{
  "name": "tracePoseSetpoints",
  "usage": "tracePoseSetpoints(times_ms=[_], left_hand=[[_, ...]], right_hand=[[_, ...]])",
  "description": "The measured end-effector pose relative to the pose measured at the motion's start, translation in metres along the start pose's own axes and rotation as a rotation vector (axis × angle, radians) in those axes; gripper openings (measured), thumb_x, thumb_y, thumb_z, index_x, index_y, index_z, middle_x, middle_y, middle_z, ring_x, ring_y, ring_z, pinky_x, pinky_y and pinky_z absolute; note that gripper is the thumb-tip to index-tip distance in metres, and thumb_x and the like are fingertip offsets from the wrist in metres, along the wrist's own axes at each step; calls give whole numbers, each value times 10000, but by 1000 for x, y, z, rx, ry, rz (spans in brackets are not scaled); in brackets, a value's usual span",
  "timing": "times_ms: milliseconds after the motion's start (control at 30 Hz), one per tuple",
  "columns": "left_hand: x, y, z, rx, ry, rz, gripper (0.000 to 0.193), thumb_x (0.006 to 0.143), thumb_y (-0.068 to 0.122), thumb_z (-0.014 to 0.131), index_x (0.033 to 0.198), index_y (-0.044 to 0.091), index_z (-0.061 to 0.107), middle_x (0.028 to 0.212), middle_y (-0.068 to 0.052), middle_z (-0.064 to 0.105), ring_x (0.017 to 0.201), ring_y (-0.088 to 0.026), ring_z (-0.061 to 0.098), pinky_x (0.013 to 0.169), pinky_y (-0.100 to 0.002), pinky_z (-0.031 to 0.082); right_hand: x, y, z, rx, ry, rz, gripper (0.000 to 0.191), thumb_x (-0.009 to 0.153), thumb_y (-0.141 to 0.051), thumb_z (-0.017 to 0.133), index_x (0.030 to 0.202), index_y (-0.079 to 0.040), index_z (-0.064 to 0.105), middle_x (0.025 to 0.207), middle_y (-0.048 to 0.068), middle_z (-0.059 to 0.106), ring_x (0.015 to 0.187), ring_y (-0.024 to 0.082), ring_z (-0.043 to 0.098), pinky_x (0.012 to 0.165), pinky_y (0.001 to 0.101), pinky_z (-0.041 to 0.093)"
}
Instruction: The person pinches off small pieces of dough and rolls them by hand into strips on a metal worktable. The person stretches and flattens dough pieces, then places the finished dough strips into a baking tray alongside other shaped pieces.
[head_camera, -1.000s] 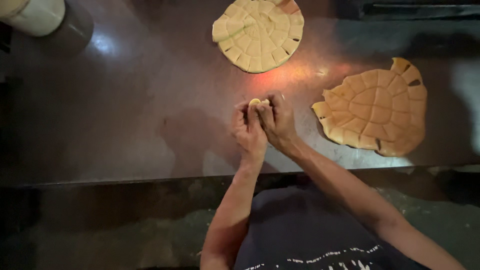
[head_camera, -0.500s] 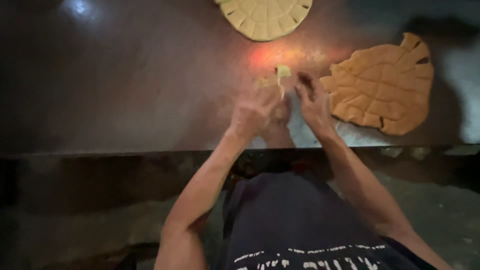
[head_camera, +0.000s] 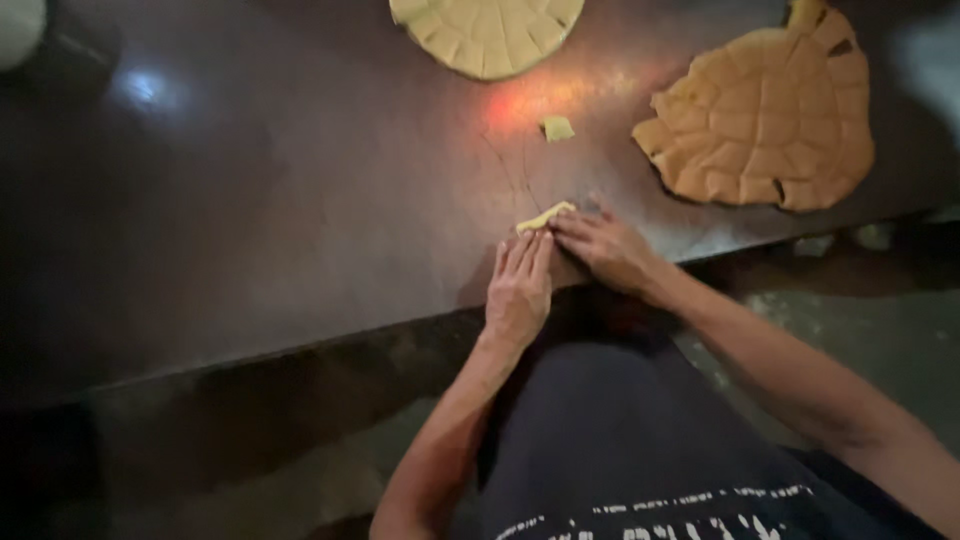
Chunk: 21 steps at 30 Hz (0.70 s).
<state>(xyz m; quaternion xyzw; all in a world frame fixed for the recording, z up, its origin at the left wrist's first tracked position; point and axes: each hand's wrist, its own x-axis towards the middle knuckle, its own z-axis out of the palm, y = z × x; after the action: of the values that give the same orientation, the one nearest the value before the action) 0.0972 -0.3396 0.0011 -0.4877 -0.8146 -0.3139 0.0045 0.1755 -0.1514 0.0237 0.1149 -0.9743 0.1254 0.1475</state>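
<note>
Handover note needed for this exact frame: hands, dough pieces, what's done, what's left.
Left hand: flat on the dark table, fingertips at the near end of a small dough strip.
Right hand: fingers at the strip's other end, beside the left hand.
Loose dough square lies farther back, untouched.
Two scored dough sheets: round one at the far edge, larger ragged one to the right.
Done: both sheets are scored into squares; one piece is rolled thin.
Left: nearly all squares remain in the sheets.
</note>
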Motion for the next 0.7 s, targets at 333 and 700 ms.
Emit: tracePoseSetpoints(times_ms=[333,700], left_hand=[[-19,3,-21,-6,20,157,471,834,171,720,1263,-15,669,1406,-165,606,1356,-323,526,1137,-531,392],[0,-6,-7,-11,86,-150,172,786,169,748,929,79,719,1028,-119,648,1045,-349,586,859,-488,427]], right_hand=[[-4,-23,-24,93,150,-85,355,833,-83,617,1177,-30,685,1241,162,703,1165,348,673,1032,506,513],[56,-35,25,109,130,275,594,928,-85,611,1515,-160,552,1559,155,507,1443,361,477,1217,604,323]])
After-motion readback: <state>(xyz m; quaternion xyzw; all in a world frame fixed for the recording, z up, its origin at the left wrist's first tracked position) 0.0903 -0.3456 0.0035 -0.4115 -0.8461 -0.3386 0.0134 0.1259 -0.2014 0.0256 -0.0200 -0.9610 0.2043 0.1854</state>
